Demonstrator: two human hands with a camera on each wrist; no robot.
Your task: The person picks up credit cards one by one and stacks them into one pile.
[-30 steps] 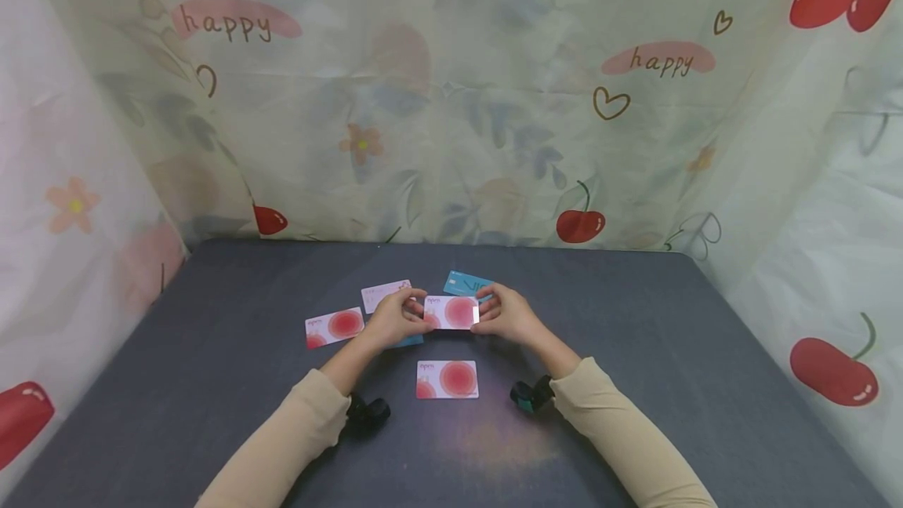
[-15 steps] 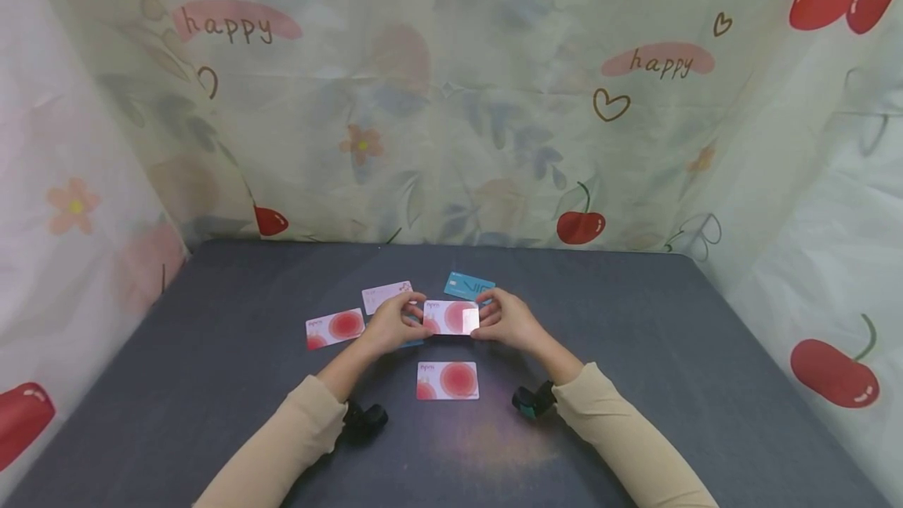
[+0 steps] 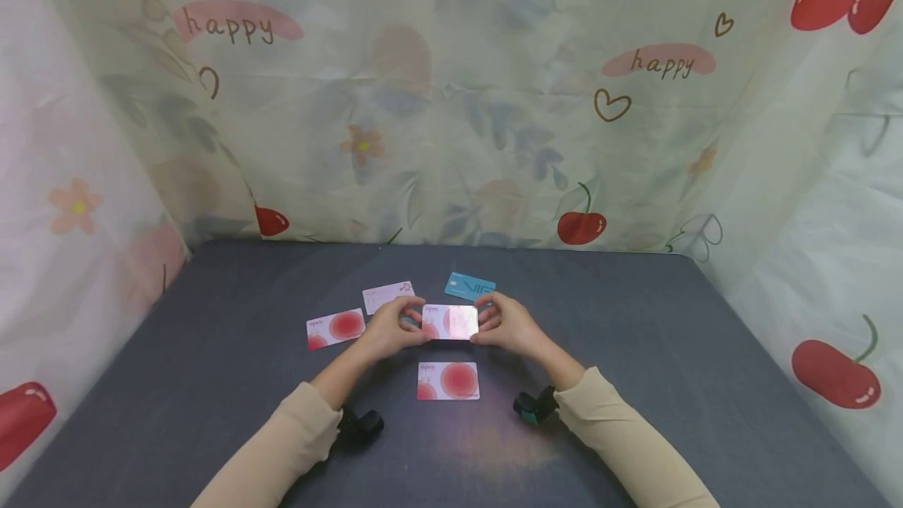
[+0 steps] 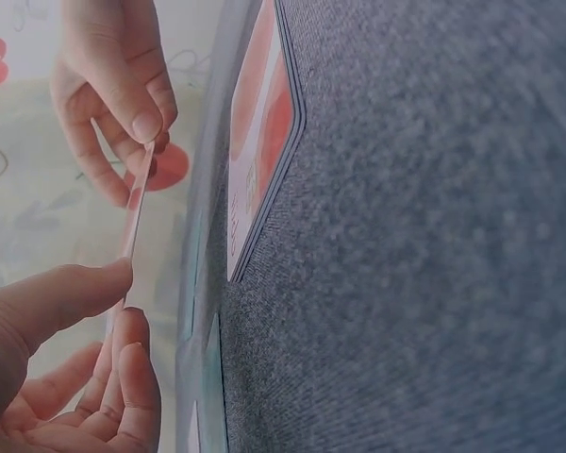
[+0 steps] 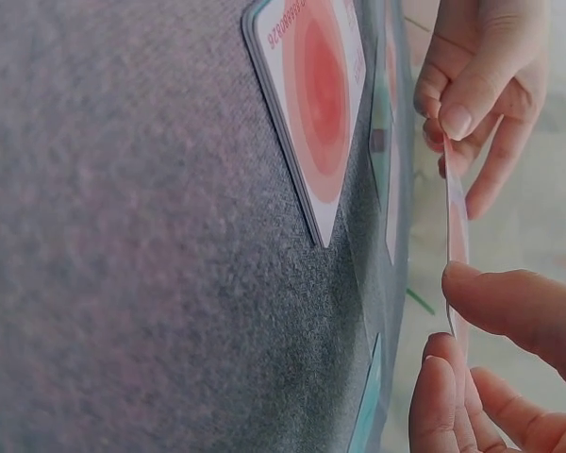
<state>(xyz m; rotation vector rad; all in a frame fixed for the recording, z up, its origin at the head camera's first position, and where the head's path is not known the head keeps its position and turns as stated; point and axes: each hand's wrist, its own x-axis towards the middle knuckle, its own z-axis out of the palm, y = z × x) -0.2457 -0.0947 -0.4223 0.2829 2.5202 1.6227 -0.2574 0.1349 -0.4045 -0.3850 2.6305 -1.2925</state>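
Note:
A white card with red circles [image 3: 439,322] is held level between both hands, raised off the dark table. My left hand [image 3: 389,328] pinches its left end between thumb and fingers, and my right hand [image 3: 511,326] pinches the opposite end. Glare whitens the card's right half. Edge-on in the left wrist view, the held card [image 4: 137,212] looks thin. Nearer the body lies a small stack of cards [image 3: 447,381] with the same red-circle design on top; its layered edges show in the right wrist view.
A red-circle card [image 3: 335,328] and a pale pink card [image 3: 384,295] lie to the left on the table [image 3: 600,320]. A blue VIP card [image 3: 469,286] sits behind the hands. Another blue card [image 5: 381,160] is mostly hidden behind the left hand in the head view.
Both hands have drawn the held card slightly toward the body. The glare has spread from its right edge across its right half. The cards on the table have stayed put.

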